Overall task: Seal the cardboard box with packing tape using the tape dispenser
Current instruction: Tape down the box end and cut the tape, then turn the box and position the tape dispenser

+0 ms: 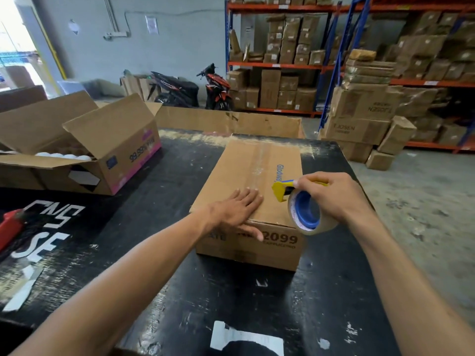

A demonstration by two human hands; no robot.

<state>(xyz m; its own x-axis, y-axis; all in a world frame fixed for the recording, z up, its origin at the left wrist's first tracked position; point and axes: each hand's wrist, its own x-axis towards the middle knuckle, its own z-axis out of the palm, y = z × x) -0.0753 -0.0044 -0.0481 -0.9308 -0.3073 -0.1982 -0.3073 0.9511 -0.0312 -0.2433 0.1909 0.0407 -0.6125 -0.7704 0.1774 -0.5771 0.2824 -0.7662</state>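
A closed cardboard box (244,170) stands on the black table (180,291), with a strip of clear tape running along its top seam. My left hand (239,209) lies flat on the near part of the box top, fingers spread, thumb over the front edge. My right hand (334,196) grips the tape dispenser (303,206), a yellow cutter head on a roll of clear tape with a blue core. The dispenser hovers over the box's near right corner, cutter pointing left toward the seam.
An open cardboard box (108,150) with white items inside sits at the left of the table. A red tool (10,227) lies at the far left edge. A large flat carton (231,122) stands behind the table. Shelves of boxes (385,73) and two motorbikes (195,88) fill the background.
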